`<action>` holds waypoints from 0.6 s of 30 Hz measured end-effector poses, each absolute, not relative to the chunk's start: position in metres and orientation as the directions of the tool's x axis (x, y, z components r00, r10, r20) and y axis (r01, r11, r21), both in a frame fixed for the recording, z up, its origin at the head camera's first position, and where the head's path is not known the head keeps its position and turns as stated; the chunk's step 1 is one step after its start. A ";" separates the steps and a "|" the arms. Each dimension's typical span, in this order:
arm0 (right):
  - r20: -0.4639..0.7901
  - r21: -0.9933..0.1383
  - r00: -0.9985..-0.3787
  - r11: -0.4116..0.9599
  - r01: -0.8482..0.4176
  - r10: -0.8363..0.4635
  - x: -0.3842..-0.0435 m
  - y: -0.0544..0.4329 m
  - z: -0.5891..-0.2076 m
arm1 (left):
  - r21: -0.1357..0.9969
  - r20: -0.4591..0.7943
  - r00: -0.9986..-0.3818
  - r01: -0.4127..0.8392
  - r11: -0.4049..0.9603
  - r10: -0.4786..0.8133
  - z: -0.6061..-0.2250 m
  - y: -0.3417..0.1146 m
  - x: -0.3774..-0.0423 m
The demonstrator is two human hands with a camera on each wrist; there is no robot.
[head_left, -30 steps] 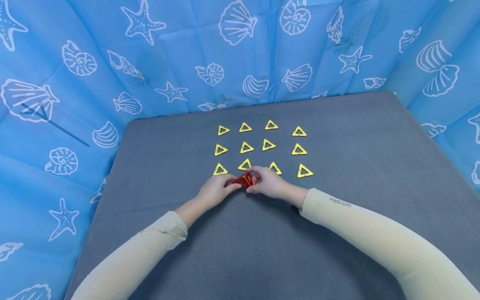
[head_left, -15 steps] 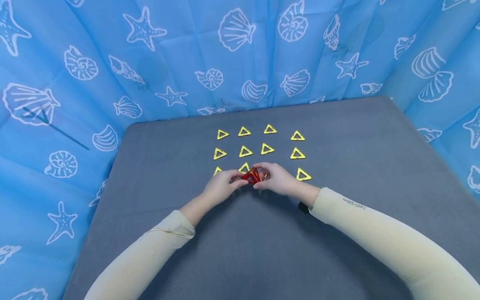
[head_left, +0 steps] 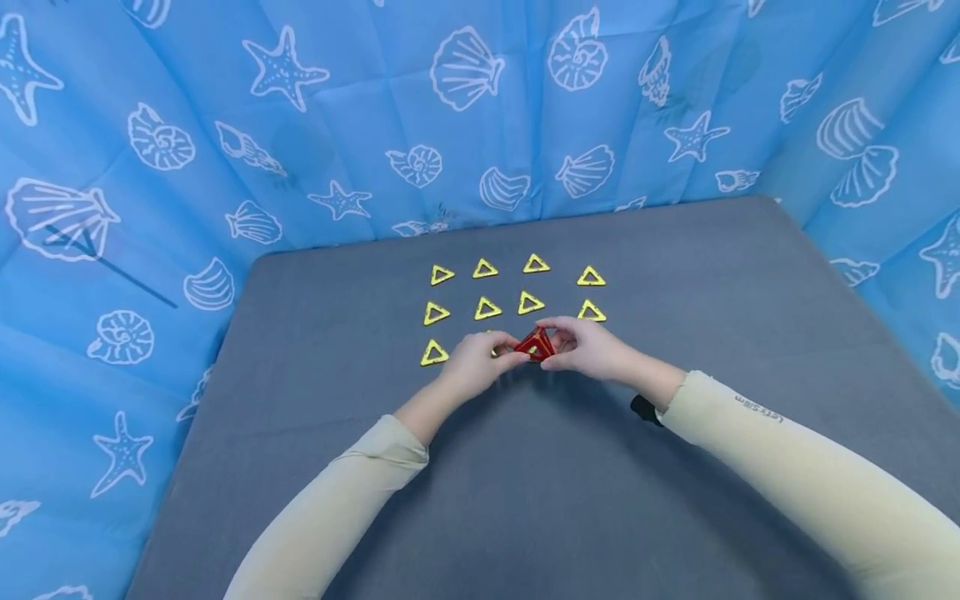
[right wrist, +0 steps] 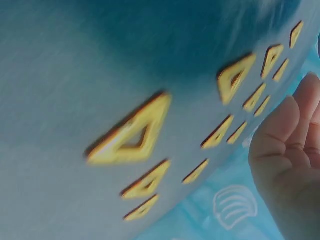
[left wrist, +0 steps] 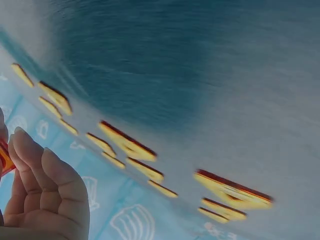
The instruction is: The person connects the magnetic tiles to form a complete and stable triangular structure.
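Observation:
Both hands meet at a small red pyramid [head_left: 536, 340] with cut-out triangular faces, held close above the table at the front row of yellow triangles. My left hand [head_left: 480, 365] pinches its left side between thumb and fingers. On the opposite side, my right hand [head_left: 588, 346] pinches it the same way. The left wrist view catches only a red-orange edge of the pyramid [left wrist: 6, 162] beside the fingers; the right wrist view shows the hand without it. A yellow triangle [head_left: 433, 353] with a hollow centre lies just left of the left hand. Hands and pyramid cover much of the front row.
Behind the hands, more flat yellow triangles [head_left: 487, 308] lie in rows on the grey table [head_left: 525, 500]. A blue curtain [head_left: 360, 100] with white shell and starfish prints stands along the back and sides. Something black [head_left: 645, 410] shows beneath the right wrist.
Both hands have moved right together with the red pyramid, from the second column of yellow triangles to about the third. The pyramid has turned a little. The front-left triangle is uncovered.

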State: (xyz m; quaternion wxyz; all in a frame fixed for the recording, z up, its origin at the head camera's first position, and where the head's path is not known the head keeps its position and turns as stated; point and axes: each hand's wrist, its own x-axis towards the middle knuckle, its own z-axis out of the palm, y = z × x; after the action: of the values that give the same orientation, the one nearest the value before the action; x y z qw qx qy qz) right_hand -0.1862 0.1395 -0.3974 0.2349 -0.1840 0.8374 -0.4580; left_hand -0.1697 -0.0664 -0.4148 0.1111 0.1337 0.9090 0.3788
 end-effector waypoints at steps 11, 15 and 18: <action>-0.231 -0.856 -0.814 0.509 -0.091 -0.533 -0.192 0.174 -0.387 | 0.746 -0.128 -0.945 0.108 0.657 0.300 -0.412 -0.030 -0.179; -0.229 -0.858 -0.819 0.506 -0.086 -0.527 -0.193 0.187 -0.381 | 0.753 -0.127 -0.941 0.116 0.648 0.315 -0.409 -0.016 -0.185; -0.230 -0.858 -0.823 0.507 -0.081 -0.519 -0.195 0.197 -0.377 | 0.745 -0.122 -0.941 0.123 0.656 0.315 -0.407 -0.005 -0.189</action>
State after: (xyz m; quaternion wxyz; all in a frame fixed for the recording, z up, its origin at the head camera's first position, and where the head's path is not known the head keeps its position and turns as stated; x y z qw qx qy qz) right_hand -0.1948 0.1968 -0.3769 0.2371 -0.1796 0.8351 -0.4627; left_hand -0.1892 -0.0052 -0.4073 0.1213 0.1215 0.9018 0.3966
